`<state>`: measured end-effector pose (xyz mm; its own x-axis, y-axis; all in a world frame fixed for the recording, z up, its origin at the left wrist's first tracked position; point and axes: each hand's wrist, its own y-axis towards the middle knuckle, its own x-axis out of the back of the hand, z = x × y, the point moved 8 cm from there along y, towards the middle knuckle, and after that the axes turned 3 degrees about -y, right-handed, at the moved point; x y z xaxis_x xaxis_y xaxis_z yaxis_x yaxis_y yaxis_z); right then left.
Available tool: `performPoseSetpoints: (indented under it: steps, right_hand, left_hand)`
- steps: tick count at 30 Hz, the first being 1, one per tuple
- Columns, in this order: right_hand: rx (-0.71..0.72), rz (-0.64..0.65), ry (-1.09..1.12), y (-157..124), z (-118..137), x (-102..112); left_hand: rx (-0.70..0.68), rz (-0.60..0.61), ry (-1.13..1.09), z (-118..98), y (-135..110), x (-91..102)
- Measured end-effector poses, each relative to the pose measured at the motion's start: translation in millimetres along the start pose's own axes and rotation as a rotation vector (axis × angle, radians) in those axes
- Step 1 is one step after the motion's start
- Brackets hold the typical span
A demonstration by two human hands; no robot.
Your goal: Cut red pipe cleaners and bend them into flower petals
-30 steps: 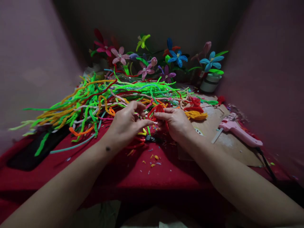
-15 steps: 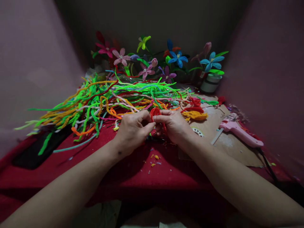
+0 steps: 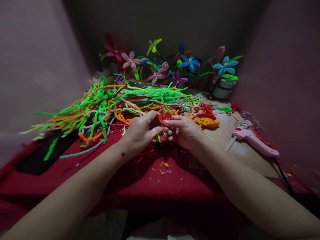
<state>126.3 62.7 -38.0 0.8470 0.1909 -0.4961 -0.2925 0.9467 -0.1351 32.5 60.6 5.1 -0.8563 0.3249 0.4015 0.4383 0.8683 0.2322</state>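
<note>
A looped red pipe cleaner [image 3: 165, 116] is held up between both hands over the front of the table. My right hand [image 3: 186, 130] pinches it between thumb and fingers, and a red length hangs below that grip. My left hand [image 3: 142, 131] is curled at the loop's left side, its index fingertip against the red strand and its thumb reaching across below, close to the right fingers. Part of the red piece is hidden by the fingers. Just behind the hands spreads a heap of pipe cleaners [image 3: 140, 96] in green, orange, white and red.
Cardboard [image 3: 240, 161] on the right bears a pink glue gun [image 3: 255, 141] and orange fuzzy pieces [image 3: 207, 122]. Pipe-cleaner flowers [image 3: 190, 62] and a jar [image 3: 223, 88] stand at the back. A dark flat object [image 3: 37, 163] lies left on the red cloth [image 3: 150, 186]; scraps lie in front.
My left thumb and index finger have spread wider apart, and the red loop looks more opened out. The whole view has shifted slightly. My right hand keeps its pinch.
</note>
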Motion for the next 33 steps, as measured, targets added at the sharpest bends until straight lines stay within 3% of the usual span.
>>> performPoseSetpoints:
  steps: [3, 9, 19, 30, 33]
  right_hand:
    - [0.011, -0.046, -0.001, -1, 4, 2]
    - [-0.016, -0.143, -0.018, -3, 4, 9]
    - [-0.059, -0.113, 0.058, -2, -4, 6]
    - [0.006, -0.090, -0.008, -1, -7, 4]
    - [-0.037, -0.087, 0.026, -3, -10, 3]
  left_hand:
    - [-0.004, 0.011, 0.079, 0, -2, -1.3]
    - [0.213, 0.122, -0.105, 13, -5, -11.8]
    - [0.340, 0.377, -0.256, 11, -9, -26.2]
    - [0.468, 0.339, -0.132, 22, -13, -28.2]
    - [0.428, 0.317, -0.085, 26, -11, -27.0]
